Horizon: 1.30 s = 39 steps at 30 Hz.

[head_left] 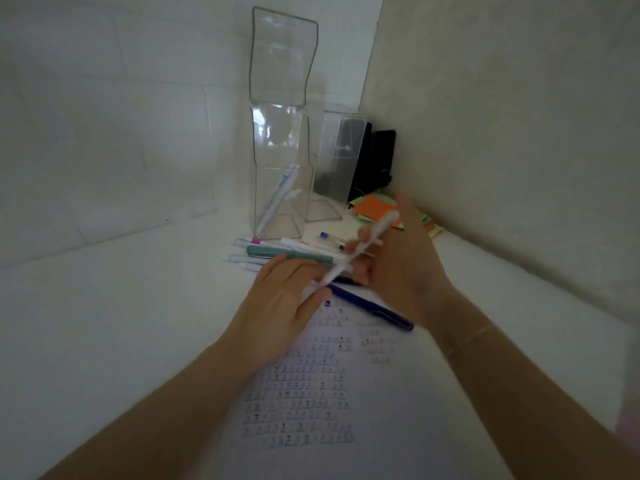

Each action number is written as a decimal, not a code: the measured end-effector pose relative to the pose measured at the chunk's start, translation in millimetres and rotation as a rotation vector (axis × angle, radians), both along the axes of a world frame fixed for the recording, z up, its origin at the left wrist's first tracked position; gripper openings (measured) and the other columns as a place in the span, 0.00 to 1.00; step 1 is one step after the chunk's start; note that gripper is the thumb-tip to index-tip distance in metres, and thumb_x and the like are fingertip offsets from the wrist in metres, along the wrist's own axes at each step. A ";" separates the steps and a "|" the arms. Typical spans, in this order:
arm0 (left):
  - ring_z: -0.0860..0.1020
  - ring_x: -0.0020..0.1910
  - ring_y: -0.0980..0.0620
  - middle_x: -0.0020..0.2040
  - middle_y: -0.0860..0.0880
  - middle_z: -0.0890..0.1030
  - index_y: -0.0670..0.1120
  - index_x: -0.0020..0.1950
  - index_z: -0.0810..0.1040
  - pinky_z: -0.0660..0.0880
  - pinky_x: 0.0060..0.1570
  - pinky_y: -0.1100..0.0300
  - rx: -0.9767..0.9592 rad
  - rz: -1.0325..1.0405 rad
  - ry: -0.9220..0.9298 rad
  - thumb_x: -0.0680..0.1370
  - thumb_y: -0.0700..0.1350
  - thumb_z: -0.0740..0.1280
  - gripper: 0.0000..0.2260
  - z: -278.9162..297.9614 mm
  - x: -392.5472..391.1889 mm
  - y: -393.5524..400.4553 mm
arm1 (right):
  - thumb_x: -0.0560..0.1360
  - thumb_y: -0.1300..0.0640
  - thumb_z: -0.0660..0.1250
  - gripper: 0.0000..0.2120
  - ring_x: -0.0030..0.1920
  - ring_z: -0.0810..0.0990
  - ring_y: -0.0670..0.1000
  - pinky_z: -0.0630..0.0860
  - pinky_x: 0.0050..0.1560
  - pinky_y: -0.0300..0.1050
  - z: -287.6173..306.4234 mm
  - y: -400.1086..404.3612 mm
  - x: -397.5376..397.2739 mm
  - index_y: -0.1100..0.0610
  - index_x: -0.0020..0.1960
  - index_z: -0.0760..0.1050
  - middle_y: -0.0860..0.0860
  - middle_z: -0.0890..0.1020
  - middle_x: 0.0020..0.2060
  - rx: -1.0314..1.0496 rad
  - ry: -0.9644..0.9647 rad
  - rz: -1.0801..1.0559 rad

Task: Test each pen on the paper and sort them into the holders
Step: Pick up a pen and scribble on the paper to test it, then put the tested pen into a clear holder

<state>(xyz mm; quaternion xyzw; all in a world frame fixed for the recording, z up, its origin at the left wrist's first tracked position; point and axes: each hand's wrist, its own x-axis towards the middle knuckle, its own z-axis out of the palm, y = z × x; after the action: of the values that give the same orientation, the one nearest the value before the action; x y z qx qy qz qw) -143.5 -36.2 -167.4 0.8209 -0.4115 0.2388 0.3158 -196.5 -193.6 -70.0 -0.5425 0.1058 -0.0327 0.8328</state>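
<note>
While both hands meet above the top of the paper (332,386), a white pen (349,258) slants between them: the left hand (280,306) pinches its lower end and the right hand (398,268) curls its fingers (360,244) round the middle. Behind, loose pens (277,252) lie on the desk (121,306) before a tall clear holder (280,174) holding two white pens, and a dark blue pen (372,310) lies across the paper's top edge.
</note>
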 end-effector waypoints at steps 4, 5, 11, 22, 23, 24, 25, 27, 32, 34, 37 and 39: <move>0.72 0.60 0.50 0.63 0.48 0.73 0.47 0.65 0.71 0.70 0.62 0.56 0.042 0.146 0.193 0.76 0.60 0.57 0.23 -4.8 6.0 1.8 | 0.80 0.55 0.58 0.19 0.27 0.68 0.46 0.67 0.30 0.39 90.0 13.6 49.1 0.55 0.32 0.76 0.50 0.72 0.27 -0.540 -0.278 -0.211; 0.74 0.58 0.49 0.61 0.47 0.74 0.46 0.62 0.72 0.72 0.59 0.56 0.065 0.150 0.180 0.76 0.57 0.61 0.20 -6.1 6.7 1.7 | 0.80 0.57 0.57 0.17 0.26 0.68 0.45 0.68 0.30 0.38 111.6 18.5 65.4 0.57 0.36 0.77 0.50 0.71 0.28 -0.664 -0.355 -0.239; 0.73 0.52 0.55 0.58 0.51 0.72 0.51 0.60 0.72 0.70 0.54 0.64 0.128 0.140 0.205 0.77 0.53 0.63 0.13 -6.4 5.2 3.9 | 0.75 0.66 0.63 0.13 0.34 0.75 0.52 0.77 0.36 0.44 118.8 49.4 172.6 0.56 0.50 0.59 0.49 0.69 0.36 -1.144 -0.485 -0.230; 0.72 0.54 0.56 0.59 0.52 0.71 0.52 0.60 0.71 0.69 0.56 0.65 0.117 0.140 0.216 0.78 0.54 0.60 0.13 -9.7 7.3 2.8 | 0.73 0.72 0.53 0.10 0.29 0.66 0.45 0.65 0.31 0.38 100.6 73.2 203.6 0.58 0.47 0.61 0.47 0.65 0.32 -0.822 -0.723 -0.663; 0.72 0.54 0.57 0.59 0.52 0.71 0.52 0.60 0.71 0.69 0.56 0.65 0.113 0.141 0.212 0.78 0.54 0.61 0.13 -9.7 7.5 2.6 | 0.73 0.72 0.52 0.11 0.29 0.66 0.43 0.64 0.31 0.37 103.2 67.0 205.0 0.58 0.48 0.60 0.45 0.65 0.33 -0.853 -0.715 -0.710; 0.72 0.54 0.57 0.59 0.53 0.71 0.52 0.60 0.71 0.68 0.56 0.66 0.112 0.142 0.209 0.78 0.54 0.60 0.13 -10.0 8.0 2.6 | 0.73 0.71 0.52 0.11 0.30 0.65 0.43 0.63 0.32 0.37 103.9 61.6 206.1 0.57 0.49 0.60 0.44 0.64 0.33 -0.933 -0.674 -0.695; 0.72 0.55 0.56 0.60 0.53 0.71 0.52 0.61 0.71 0.67 0.56 0.66 0.110 0.142 0.204 0.78 0.54 0.60 0.13 -9.8 8.4 2.3 | 0.73 0.70 0.53 0.12 0.31 0.65 0.43 0.63 0.32 0.37 101.6 56.6 209.0 0.56 0.52 0.60 0.44 0.63 0.34 -1.037 -0.603 -0.608; 0.71 0.55 0.56 0.60 0.53 0.71 0.51 0.61 0.71 0.66 0.56 0.66 0.112 0.136 0.196 0.78 0.54 0.60 0.13 -9.1 8.2 2.4 | 0.73 0.69 0.55 0.16 0.35 0.72 0.47 0.71 0.35 0.40 92.3 52.7 214.5 0.55 0.57 0.62 0.47 0.69 0.36 -1.262 -0.413 -0.310; 0.72 0.54 0.55 0.58 0.52 0.72 0.50 0.60 0.71 0.66 0.53 0.66 0.096 0.134 0.181 0.78 0.53 0.61 0.12 -8.5 7.3 2.9 | 0.74 0.66 0.65 0.03 0.40 0.81 0.54 0.81 0.39 0.39 67.7 67.7 216.2 0.61 0.43 0.73 0.59 0.80 0.46 -1.618 -0.019 0.222; 0.72 0.55 0.55 0.59 0.52 0.72 0.50 0.59 0.71 0.66 0.54 0.66 0.090 0.135 0.180 0.78 0.53 0.61 0.12 -10.5 8.3 2.6 | 0.75 0.65 0.65 0.04 0.41 0.82 0.55 0.80 0.42 0.43 61.3 71.5 216.5 0.65 0.48 0.76 0.61 0.81 0.45 -1.481 0.118 0.351; 0.71 0.56 0.55 0.59 0.52 0.72 0.50 0.60 0.71 0.68 0.56 0.64 0.086 0.135 0.172 0.78 0.53 0.61 0.13 -11.2 8.8 3.1 | 0.76 0.64 0.63 0.10 0.52 0.82 0.59 0.77 0.52 0.48 63.2 68.7 215.3 0.70 0.53 0.77 0.65 0.81 0.53 -1.495 0.166 0.403; 0.71 0.56 0.55 0.59 0.52 0.72 0.50 0.60 0.71 0.67 0.56 0.65 0.075 0.132 0.169 0.78 0.53 0.61 0.13 -11.2 8.8 3.2 | 0.75 0.64 0.61 0.10 0.51 0.81 0.57 0.75 0.46 0.41 70.8 62.8 205.8 0.66 0.52 0.78 0.60 0.82 0.51 -1.523 -0.106 0.096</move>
<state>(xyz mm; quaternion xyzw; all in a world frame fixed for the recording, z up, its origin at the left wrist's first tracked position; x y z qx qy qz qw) -134.8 -33.0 -178.7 0.8748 -0.3370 0.1732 0.3020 9.3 -130.9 0.8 -0.9685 -0.0096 -0.0864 0.2333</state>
